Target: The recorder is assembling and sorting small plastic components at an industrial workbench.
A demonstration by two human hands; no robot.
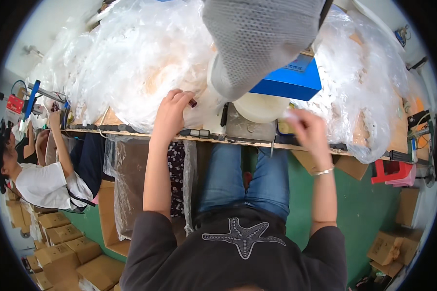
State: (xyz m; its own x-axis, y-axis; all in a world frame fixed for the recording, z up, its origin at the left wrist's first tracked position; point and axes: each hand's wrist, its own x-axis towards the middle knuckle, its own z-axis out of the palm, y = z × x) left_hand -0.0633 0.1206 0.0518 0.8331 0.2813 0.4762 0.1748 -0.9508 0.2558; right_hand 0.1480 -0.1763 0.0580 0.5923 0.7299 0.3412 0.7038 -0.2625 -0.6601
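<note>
My left hand (172, 114) is closed at the table edge, a small dark red piece (193, 103) pinched between thumb and fingers. Clear plastic bags (145, 63) lie just beyond it. My right hand (310, 132) is blurred, its fingers drawn together beside a round white dish (262, 107); whatever they hold is too smeared to name. Below the dish is a grey metal plate (249, 130). A small container with something yellowish (284, 127) sits near my right fingertips. Behind the dish stands a blue box-shaped machine housing (291, 82), partly covered by a grey mesh cloth (262, 43).
More plastic bags (359, 82) cover the table's right side. Left of my legs, a plastic-lined carton (131, 179) stands beside many dark round pieces (177, 177). A co-worker (48, 179) sits at the far left. Cartons (77, 247) are stacked lower left; a red stool (391, 172) stands right.
</note>
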